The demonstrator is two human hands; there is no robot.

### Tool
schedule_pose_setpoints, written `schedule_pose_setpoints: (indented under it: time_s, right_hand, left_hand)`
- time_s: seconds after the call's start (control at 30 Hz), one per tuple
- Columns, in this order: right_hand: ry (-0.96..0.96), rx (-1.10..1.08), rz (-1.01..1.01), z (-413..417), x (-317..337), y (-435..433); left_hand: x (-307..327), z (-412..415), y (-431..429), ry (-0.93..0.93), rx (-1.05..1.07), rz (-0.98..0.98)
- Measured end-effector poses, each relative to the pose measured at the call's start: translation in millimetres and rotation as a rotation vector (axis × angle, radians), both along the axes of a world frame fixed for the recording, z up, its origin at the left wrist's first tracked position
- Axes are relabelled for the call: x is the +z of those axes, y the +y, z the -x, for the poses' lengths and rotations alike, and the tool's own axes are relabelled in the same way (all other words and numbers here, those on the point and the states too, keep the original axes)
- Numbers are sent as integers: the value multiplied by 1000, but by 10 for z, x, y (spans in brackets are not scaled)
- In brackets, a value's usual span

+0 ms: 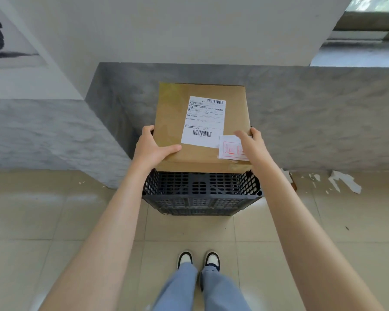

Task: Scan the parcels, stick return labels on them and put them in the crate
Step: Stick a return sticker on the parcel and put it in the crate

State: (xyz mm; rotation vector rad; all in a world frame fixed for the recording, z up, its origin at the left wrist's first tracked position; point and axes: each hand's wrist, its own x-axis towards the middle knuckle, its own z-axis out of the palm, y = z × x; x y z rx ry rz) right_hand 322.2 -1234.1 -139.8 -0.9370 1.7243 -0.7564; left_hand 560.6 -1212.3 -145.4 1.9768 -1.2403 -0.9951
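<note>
1. Head view, nearest first: my two bare forearms (112, 221) reach forward from the bottom corners and converge on the parcel. Between them are jeans and a pair of shoes (198, 260) on the tiled floor (54, 221)
2. The left hand (152, 145) grips the parcel's left edge, with the thumb laid flat across the top face. The other fingers are curled round the side and mostly hidden
3. The right hand (250, 142) holds the right edge, with the fingers hooked over the side. The thumb is blurred above the top face, so I cannot tell whether it presses down
4. The parcel (171, 122), a brown cardboard box, is held level directly above the crate (200, 194) and covers most of its opening. I cannot tell whether its underside touches the rim
5. A white shipping label (203, 122) with barcodes sits on the top face. The return label (230, 147), marked in red, lies at the near right corner, partly under my right wrist. I judge that labelling is done and only the placing is left
6. The black perforated crate stands on the floor against the grey wall base (301, 120)
7. I judge the grip on opposite edges is there to keep the wide box level as it goes in. The fit looks close, so fingers could be pinched against the crate wall
8. White paper scraps (344, 180) lie on the floor to the right, well apart from the crate
</note>
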Motion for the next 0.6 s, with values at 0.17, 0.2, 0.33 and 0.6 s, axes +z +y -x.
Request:
schedule_pose_setpoints:
  time_s: [0.17, 0.2, 0.33, 0.6]
  right_hand:
    - [-36, -22, -40, -10, -509, -150]
    - [-46, -28, -50, -7, -640, -176]
    - [-35, -52, -84, 48, -1162, -270]
    - [21, -98, -169, 277, -2121, -442]
  left_hand:
    - [-483, -37, -179, 5, -28, -61]
    - [-599, -41, -205, 7, -30, -74]
    - [-1088, -7, -300, 28, -39, -92]
    - [-2071, 192, -506, 15, -53, -195]
